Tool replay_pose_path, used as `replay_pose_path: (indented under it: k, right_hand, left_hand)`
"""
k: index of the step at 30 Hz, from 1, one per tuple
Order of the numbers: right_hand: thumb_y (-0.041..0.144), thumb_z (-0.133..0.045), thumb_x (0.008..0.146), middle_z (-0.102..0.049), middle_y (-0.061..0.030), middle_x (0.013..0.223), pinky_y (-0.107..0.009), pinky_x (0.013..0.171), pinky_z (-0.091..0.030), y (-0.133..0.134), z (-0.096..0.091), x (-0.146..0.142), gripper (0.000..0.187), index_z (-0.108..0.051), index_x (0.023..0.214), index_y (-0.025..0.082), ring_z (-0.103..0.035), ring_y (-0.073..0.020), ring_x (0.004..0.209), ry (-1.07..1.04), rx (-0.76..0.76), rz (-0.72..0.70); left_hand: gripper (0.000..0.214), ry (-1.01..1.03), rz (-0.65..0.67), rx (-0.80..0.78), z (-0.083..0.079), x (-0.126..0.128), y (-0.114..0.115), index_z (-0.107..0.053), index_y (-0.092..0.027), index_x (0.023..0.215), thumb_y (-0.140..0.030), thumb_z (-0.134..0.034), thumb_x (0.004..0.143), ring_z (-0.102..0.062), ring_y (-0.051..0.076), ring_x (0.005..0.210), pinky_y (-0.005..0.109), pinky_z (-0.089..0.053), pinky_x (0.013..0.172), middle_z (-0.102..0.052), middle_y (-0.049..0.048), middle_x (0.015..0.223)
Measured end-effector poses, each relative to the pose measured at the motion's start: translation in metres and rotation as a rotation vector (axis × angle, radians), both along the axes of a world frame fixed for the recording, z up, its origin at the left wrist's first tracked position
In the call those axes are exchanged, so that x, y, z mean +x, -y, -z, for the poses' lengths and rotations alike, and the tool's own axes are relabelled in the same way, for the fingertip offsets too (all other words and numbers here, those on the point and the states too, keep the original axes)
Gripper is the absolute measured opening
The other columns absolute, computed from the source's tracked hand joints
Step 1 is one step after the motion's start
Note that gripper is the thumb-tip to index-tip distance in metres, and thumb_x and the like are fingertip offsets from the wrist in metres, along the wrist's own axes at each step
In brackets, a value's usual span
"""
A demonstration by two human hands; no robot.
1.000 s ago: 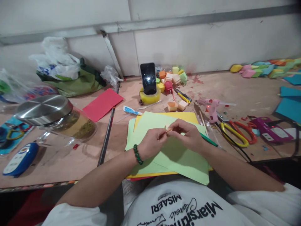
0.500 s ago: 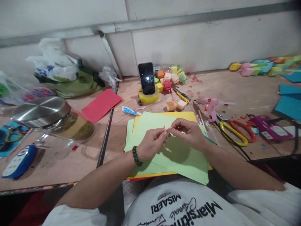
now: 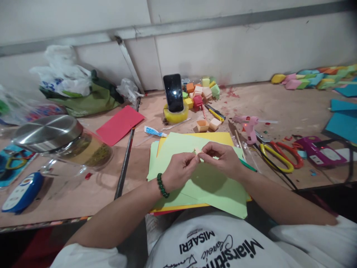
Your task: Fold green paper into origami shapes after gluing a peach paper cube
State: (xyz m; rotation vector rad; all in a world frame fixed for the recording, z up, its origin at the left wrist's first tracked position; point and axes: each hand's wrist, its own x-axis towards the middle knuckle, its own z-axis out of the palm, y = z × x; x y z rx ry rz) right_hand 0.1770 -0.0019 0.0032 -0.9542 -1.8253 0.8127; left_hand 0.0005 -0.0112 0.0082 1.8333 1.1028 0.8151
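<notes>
Pinching a small pale-peach paper piece (image 3: 197,150), your left hand (image 3: 178,170) and right hand (image 3: 225,158) hover above light-green paper sheets (image 3: 212,191).

At the centre of the frame are two hands, one left hand (image 3: 178,169) and one right hand (image 3: 226,160), with one peach paper piece (image 3: 198,151) and one beaded bracelet (image 3: 162,185). Above them, count two separate peach boxes (image 3: 202,125), one phone (image 3: 173,93) and one tape roll (image 3: 175,116); at right, one pink glue gun (image 3: 251,130). The box pile (image 3: 198,101), upper centre, numbers perhaps ten, though overlap blurs the count.
</notes>
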Motion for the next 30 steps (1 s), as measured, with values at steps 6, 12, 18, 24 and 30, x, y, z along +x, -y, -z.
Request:
replay_pose_path:
  k: [6,12,18,24,30]
  right_hand:
    - [0.014,-0.052,0.090,-0.068,-0.0049,0.076,-0.028,0.058,-0.053,0.010,0.006,0.004,0.020,-0.069,0.094,0.024,-0.062,-0.0152,0.068,0.367,0.593,0.042]
    - [0.009,-0.049,0.091,-0.069,-0.0068,0.077,-0.029,0.057,-0.053,0.012,0.003,0.005,0.024,-0.068,0.100,0.021,-0.060,-0.0164,0.066,0.559,0.801,0.082]
    - [0.014,-0.049,0.091,-0.070,-0.0079,0.085,-0.031,0.066,-0.056,0.009,0.006,0.003,0.022,-0.070,0.093,0.022,-0.066,-0.0173,0.076,0.380,0.522,0.037]
    - [0.037,-0.060,0.091,-0.066,-0.0022,0.074,-0.023,0.050,-0.050,0.000,0.007,0.001,0.018,-0.066,0.090,0.021,-0.062,-0.0128,0.062,0.056,0.096,0.042]
    - [0.028,-0.053,0.096,-0.057,-0.0005,0.064,-0.023,0.051,-0.043,-0.002,0.003,0.005,0.023,-0.058,0.074,0.020,-0.054,-0.0119,0.059,0.226,0.468,0.028]
  left_hand:
    - [0.040,0.080,-0.047,-0.142,-0.002,0.001,-0.001,-0.052,-0.017,0.055,-0.043,-0.045,0.084,-0.045,0.009,0.048,0.021,-0.035,0.049,-0.049,-0.0015,0.048]
    - [0.041,0.215,-0.026,-0.253,-0.001,0.006,0.003,-0.054,-0.016,0.065,-0.050,-0.045,0.087,-0.053,0.011,0.055,0.023,-0.047,0.055,-0.057,0.0012,0.060]
    - [0.042,0.106,0.022,-0.085,0.000,0.004,0.001,-0.048,-0.019,0.071,-0.051,-0.036,0.095,-0.053,0.012,0.061,0.025,-0.046,0.061,-0.054,0.0001,0.066]
    - [0.032,-0.119,0.080,0.219,0.007,0.000,-0.003,-0.045,-0.021,0.072,-0.032,-0.028,0.097,-0.051,0.015,0.065,0.030,-0.046,0.068,-0.056,0.0019,0.069]
    - [0.043,0.025,0.157,-0.003,0.003,0.000,-0.002,-0.051,-0.019,0.071,-0.048,-0.031,0.096,-0.054,0.015,0.066,0.030,-0.047,0.070,-0.058,0.0027,0.069]
